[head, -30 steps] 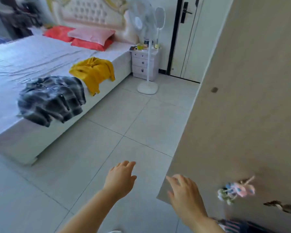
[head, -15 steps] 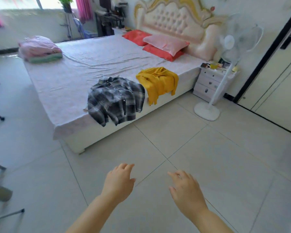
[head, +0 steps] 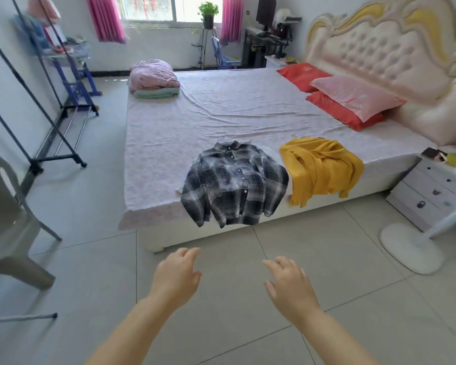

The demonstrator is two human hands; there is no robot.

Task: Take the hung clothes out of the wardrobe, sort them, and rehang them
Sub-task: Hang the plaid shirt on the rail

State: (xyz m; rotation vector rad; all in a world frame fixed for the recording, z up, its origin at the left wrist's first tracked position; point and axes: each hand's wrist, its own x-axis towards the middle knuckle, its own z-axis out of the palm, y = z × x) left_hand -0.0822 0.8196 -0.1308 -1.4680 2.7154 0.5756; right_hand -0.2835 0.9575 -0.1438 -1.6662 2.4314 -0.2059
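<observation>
I see a grey plastic chair (head: 8,206) at far left, with a black metal garment rack (head: 50,122) beyond it. My left hand (head: 175,279) hovers over the floor tiles, fingers loose and holding nothing. The black-and-white plaid shirt (head: 234,185) drapes over the near edge of the pink-sheeted bed (head: 221,114). My right hand (head: 290,285) is relaxed and empty too. The mustard-yellow sweater (head: 321,169) lies just beside the shirt.
</observation>
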